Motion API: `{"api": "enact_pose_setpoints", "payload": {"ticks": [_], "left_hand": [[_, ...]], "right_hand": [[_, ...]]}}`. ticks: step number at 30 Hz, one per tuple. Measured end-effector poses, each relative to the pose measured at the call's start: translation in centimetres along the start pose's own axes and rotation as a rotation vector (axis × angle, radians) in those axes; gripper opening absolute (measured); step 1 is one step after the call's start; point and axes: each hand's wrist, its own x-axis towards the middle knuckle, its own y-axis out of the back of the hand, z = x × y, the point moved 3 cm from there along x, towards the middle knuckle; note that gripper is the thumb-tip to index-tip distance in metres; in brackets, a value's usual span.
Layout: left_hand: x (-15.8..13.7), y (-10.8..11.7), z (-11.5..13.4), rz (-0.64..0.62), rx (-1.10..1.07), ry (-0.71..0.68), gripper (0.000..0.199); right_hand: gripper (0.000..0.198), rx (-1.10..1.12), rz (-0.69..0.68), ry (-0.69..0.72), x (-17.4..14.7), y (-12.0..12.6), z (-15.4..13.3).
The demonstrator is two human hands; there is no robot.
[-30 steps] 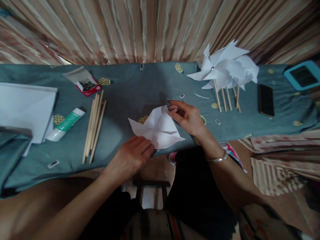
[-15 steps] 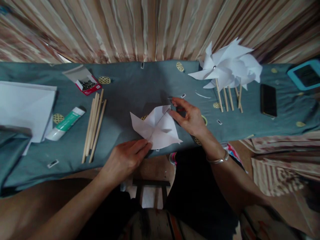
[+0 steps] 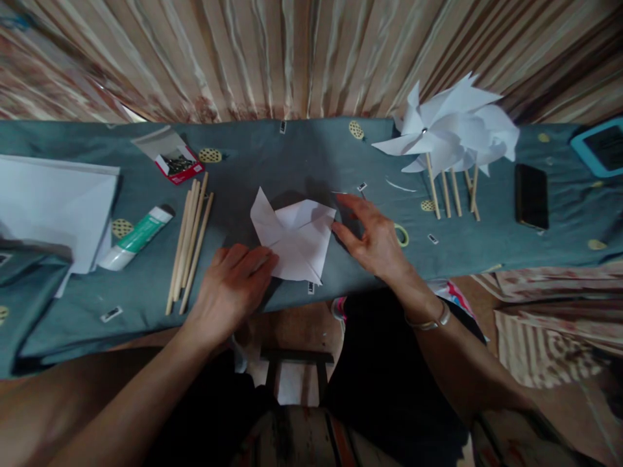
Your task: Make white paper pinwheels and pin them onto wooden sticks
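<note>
A white paper pinwheel [image 3: 299, 243], cut and partly folded, lies near the table's front edge. One of its points stands up at the upper left, while the right side lies flatter. My left hand [image 3: 236, 279] is closed on its lower left edge, thumb and forefinger together at the paper. At the right corner is my right hand [image 3: 372, 240], thumb and forefinger apart, with the thumb tip at or just beside the paper. A silver bangle is on the right wrist. Beside that hand lies a roll of green tape [image 3: 402, 235], partly hidden by it.
Several wooden sticks [image 3: 189, 240], a glue tube [image 3: 139, 237] and an open red box of small metal pins [image 3: 178, 165] lie left. Paper sheets [image 3: 58, 201] are farther left. Finished pinwheels [image 3: 448, 126], a black phone [image 3: 532, 194] and a blue-framed device [image 3: 601, 146] lie right.
The pinwheel has turned and shifted slightly left; its left point now stands more upright. My left hand has moved left and up with its edge. My right thumb and forefinger have spread apart.
</note>
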Motion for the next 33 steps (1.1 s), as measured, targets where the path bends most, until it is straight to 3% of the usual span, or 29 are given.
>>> {"api": "enact_pose_setpoints", "payload": {"ticks": [4,8,15,19,25,29,33], "left_hand": [[0.1,-0.4,1.3,0.005,-0.079,-0.044,0.023],[-0.1,-1.0,1.8,-0.058,-0.151,-0.083,0.022],[-0.1,-1.8,1.2,-0.048,-0.313,0.053,0.016],[-0.1,-1.7,0.8,-0.028,-0.387,0.112,0.017],[-0.2,-1.6,1.0,-0.036,-0.387,0.087,0.018],[0.0,-1.5,1.2,-0.014,-0.358,0.071,0.019],[0.3,-1.3,1.1,-0.008,-0.380,0.072,0.019]], "right_hand": [[0.032,0.020,0.021,0.040,-1.1,0.0,-2.1],[0.027,0.066,-0.041,0.109,-2.4,-0.6,-3.4],[0.044,0.170,-0.280,0.131,-3.2,-1.5,-2.5],[0.036,0.289,-0.377,0.048,-3.0,-1.5,-2.4],[0.012,0.451,-0.309,-0.049,-2.1,-2.3,-2.8],[0.011,0.468,-0.235,-0.087,-1.8,-3.0,-3.0],[0.018,0.449,-0.254,-0.061,-1.6,-3.1,-3.3]]}}
